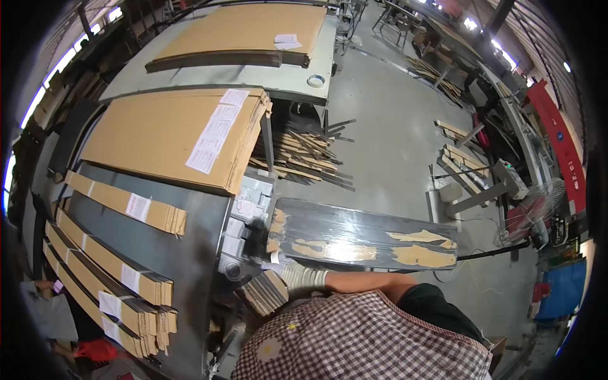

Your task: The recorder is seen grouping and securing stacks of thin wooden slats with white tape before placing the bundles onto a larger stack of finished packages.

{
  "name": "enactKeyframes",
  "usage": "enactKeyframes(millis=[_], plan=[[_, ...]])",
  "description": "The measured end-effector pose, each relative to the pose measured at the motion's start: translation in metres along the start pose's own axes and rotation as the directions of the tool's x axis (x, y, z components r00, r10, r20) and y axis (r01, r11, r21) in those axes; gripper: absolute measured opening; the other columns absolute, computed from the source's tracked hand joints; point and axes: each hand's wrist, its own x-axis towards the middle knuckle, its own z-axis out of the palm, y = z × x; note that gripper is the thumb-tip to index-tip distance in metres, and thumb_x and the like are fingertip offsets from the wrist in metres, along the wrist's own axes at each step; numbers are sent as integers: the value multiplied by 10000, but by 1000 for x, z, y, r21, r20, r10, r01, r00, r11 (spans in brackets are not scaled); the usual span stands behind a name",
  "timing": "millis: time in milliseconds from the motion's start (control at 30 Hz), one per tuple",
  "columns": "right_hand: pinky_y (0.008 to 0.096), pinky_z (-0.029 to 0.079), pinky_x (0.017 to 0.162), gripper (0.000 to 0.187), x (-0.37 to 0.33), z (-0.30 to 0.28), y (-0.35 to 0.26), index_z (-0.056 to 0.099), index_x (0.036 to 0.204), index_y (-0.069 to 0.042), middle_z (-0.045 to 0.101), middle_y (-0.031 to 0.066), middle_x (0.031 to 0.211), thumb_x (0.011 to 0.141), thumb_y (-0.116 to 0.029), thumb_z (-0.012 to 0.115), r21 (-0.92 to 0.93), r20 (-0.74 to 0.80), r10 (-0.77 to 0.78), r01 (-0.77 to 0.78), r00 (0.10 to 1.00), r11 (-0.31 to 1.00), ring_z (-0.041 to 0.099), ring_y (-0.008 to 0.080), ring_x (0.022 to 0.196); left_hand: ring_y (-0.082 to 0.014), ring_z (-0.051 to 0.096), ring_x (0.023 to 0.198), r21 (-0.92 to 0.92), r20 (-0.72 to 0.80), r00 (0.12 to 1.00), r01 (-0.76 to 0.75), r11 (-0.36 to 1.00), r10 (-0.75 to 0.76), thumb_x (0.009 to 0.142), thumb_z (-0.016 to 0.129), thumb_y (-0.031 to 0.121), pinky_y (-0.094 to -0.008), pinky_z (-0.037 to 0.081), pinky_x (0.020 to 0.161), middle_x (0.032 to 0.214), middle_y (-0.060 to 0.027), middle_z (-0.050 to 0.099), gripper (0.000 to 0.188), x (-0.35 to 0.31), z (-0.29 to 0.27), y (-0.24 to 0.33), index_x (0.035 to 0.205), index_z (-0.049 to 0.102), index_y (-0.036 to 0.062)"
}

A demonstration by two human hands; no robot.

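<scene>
My right arm reaches leftward across my checked apron [354, 335]. My right hand [282, 269], in a pale glove with a striped knit cuff, is at the upper edge of a bundle of flat strips [263, 294], tan and dark, seen end-on and tilted. A small white curved piece [275, 257] shows at the fingers; I cannot make out what it is or whether the fingers are closed round it. What supports the bundle is hidden. My left hand is out of view.
Strapped cardboard strip bundles [126, 212] lie on the dark table [183, 253] at left, below large cardboard stacks [177, 133]. A scuffed dark bench [354, 228] stands ahead, a fan [535, 209] at right. Loose strips [304, 155] lie beneath a table. Another person [47, 310] is at far left.
</scene>
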Motion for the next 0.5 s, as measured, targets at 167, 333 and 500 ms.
enactKeyframes(millis=[167, 333, 500], plan=[[377, 476, 938, 916, 29, -6, -19, 484, 1360, -56, 601, 156, 1211, 630, -450, 871, 302, -211, -43, 108, 976, 947, 591, 271, 1105, -292, 645, 959, 754, 233, 925, -367, 545, 301, 810, 709, 332, -443, 530, 821, 1121, -90, 637, 418, -2, -11, 35, 1119, 633, 61], [393, 442, 995, 953, -1, -117, -72, 435, 1375, 17, 563, 128, 1274, 632, -347, 910, 457, -505, -60, 326, 861, 828, 529, 233, 1181, -337, 617, 1095, 736, 439, 555, -673, 72, 707, 763, 767, 280, -458, 489, 935, 1138, -135, 652, 429, -36, 106, 108, 1078, 665, 8], [353, 462, 923, 389, -124, -278, -76, 577, 1160, -37, 602, 67, 1145, 1016, -390, 495, 82, -784, -101, 264, 612, 961, 549, 187, 1045, -277, 613, 1034, 534, 707, 706, -493, 686, -43, 834, 713, 373, -423, 485, 905, 1062, -146, 673, 431, 0, 90, 27, 1049, 655, 3]])
